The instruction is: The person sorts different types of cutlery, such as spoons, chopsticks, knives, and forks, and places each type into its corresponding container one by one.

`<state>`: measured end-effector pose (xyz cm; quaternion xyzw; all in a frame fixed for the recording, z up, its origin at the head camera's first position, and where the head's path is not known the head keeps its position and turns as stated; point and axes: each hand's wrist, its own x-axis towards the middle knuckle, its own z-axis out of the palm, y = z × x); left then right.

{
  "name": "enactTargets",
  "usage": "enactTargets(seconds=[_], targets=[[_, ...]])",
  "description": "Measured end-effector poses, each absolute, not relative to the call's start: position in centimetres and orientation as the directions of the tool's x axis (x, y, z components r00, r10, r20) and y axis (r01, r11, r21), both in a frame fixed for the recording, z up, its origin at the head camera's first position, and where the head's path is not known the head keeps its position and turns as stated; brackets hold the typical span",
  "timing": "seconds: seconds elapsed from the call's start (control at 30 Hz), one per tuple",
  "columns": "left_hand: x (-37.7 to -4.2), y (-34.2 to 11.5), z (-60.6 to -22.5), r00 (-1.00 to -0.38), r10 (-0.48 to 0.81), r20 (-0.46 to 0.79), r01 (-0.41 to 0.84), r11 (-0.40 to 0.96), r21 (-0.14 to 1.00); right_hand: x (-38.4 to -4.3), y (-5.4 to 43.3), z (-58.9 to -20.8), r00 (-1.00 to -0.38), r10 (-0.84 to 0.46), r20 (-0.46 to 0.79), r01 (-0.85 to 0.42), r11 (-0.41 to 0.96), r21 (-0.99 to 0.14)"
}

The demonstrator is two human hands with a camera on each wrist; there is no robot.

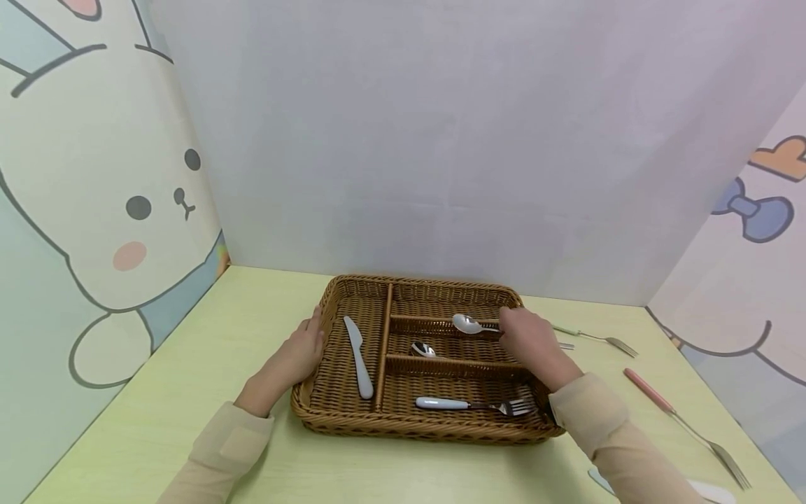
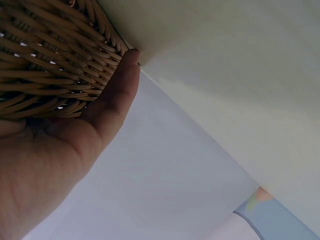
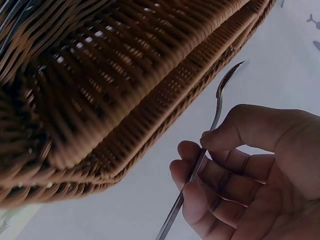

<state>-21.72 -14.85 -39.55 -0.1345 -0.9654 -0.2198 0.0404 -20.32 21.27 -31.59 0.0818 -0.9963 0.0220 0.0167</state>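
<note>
Silver spoon (image 1: pixel 467 323) pinched in right hand (image 1: pixel 532 343); left hand (image 1: pixel 303 355) touches wicker tray (image 1: pixel 428 432).

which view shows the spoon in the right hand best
The right wrist: the spoon shows from bowl down its handle, pinched by the right hand. The head view shows its bowl, but the hand covers some handle; the left wrist shows none.

Site resembles a staged booth, building type indeterminable: plain greyish backdrop (image 1: pixel 428 154) and cartoon-printed side panels (image 1: pixel 88 175) enclosing a pale tabletop (image 1: pixel 403 476).
</note>
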Motion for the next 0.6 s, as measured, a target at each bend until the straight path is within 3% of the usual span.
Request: enactTargets(seconds=[0.6], targets=[[-21.5, -14.8, -39.3, -0.964, 0.236, 0.124, 0.266, 0.868, 0.419, -21.5, 18.0, -33.9, -0.967, -0.252, -0.025, -0.251, 0.967, -0.029]])
